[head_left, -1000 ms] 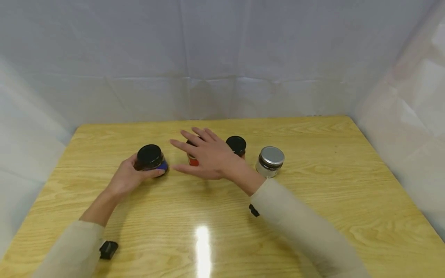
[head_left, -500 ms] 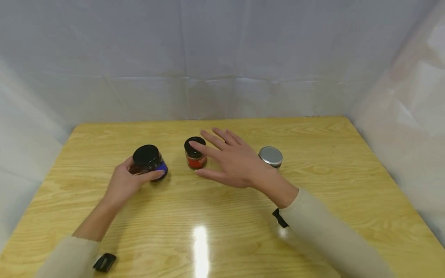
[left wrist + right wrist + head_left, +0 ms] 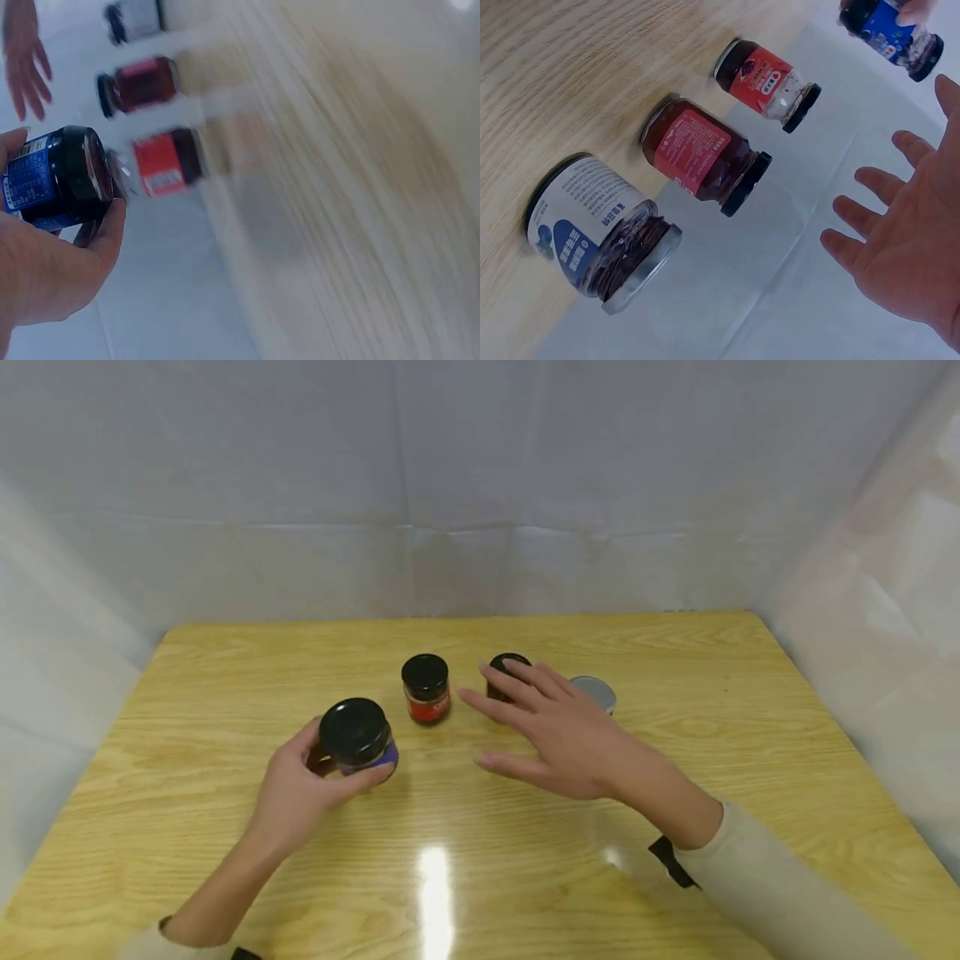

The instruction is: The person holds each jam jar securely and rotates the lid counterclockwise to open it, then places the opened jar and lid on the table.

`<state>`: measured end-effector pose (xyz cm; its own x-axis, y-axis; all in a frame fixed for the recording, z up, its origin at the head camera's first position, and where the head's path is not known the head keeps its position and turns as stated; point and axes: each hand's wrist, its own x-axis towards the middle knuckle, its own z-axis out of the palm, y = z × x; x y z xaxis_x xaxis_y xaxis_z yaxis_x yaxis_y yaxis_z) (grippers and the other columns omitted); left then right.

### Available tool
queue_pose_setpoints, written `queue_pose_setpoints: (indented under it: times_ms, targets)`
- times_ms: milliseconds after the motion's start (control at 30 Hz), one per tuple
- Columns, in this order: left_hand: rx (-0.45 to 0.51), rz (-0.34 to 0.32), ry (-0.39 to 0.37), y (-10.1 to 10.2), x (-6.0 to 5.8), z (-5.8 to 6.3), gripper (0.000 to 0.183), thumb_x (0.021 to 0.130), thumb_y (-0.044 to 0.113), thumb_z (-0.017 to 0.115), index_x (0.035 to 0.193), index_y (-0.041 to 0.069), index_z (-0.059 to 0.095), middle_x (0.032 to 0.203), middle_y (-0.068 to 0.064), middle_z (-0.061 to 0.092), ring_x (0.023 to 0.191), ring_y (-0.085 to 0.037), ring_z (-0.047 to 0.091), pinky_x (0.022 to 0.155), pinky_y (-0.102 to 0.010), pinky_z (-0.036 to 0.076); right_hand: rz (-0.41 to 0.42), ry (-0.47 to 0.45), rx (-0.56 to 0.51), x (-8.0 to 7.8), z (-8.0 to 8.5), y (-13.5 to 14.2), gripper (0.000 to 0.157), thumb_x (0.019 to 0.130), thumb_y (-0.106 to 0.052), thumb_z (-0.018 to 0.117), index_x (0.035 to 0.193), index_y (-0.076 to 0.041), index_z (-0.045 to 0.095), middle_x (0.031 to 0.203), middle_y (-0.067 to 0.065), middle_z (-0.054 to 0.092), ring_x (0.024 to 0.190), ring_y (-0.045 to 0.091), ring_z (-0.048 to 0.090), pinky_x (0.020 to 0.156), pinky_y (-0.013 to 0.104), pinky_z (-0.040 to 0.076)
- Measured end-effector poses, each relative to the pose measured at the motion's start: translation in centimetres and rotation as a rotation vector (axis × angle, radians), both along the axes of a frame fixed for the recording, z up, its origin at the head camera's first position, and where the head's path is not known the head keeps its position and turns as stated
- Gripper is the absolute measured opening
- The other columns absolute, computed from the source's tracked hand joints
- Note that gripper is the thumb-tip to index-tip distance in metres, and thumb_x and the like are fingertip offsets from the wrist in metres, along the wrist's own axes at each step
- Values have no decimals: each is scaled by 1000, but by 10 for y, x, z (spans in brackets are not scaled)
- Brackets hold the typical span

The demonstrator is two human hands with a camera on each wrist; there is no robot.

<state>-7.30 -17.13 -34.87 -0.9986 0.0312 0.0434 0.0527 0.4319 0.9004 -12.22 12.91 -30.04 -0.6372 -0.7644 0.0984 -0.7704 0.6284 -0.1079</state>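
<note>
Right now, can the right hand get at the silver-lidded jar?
Likely yes: the right hand is empty and near the silver-lidded jar. A gap separates that from the middle standing jar, and nothing visible blocks the way.

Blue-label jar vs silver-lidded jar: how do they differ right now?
The blue-label jar is topped in black; the silver-lidded jar in silver.
The blue-label jar is wrapped in blue; the silver-lidded jar mostly in white with a dark blue patch.
The blue-label jar is held in the left hand; the silver-lidded jar stands on the table.
Shared: both are closed, see-through jars.
</note>
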Motion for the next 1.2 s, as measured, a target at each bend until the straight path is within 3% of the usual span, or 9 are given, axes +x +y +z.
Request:
queue_pose_setpoints:
  times_ms: [200, 433, 633, 967, 1200]
  targets:
    - [50, -96, 38, 17, 12, 6, 60, 73, 24, 85, 125, 15, 57, 114, 1, 62, 104, -15, 58, 89, -29, 47, 39, 29, -52, 10, 2, 9, 64, 97, -59, 34, 153, -31, 20, 158, -2, 12, 144, 19, 5, 113, 46, 13]
    - [86, -160, -4, 31, 20, 6, 59, 71, 22, 86, 123, 18, 58, 114, 4, 62, 104, -14, 57, 89, -33, 47, 45, 20, -48, 20, 4, 19, 62, 98, -58, 34, 153, -33, 18, 158, -3, 15, 143, 21, 8, 112, 46, 15]
    - [96, -222, 12, 41, 26, 4, 61, 69, 21, 87, 123, 22, 59, 114, 6, 61, 106, -14, 55, 89, -34, 48, 85, 30, -81, 28, 6, 20, 63, 97, -56, 39, 153, -32, 19, 158, -5, 14, 143, 21, 14, 111, 46, 19]
    - [85, -308, 31, 52, 26, -1, 61, 68, 24, 88, 122, 26, 60, 110, 10, 64, 102, -11, 60, 89, -37, 48, 159, -18, -123, 37, 6, 19, 63, 98, -50, 42, 153, -27, 21, 158, -6, 12, 143, 21, 14, 109, 47, 23]
    - [6, -314, -31, 58, 22, -3, 59, 69, 27, 86, 121, 28, 60, 105, 8, 65, 93, -14, 61, 82, -41, 48, 195, -116, -186, 40, -5, 20, 63, 98, -46, 47, 153, -27, 23, 157, -3, 17, 140, 20, 22, 106, 48, 30]
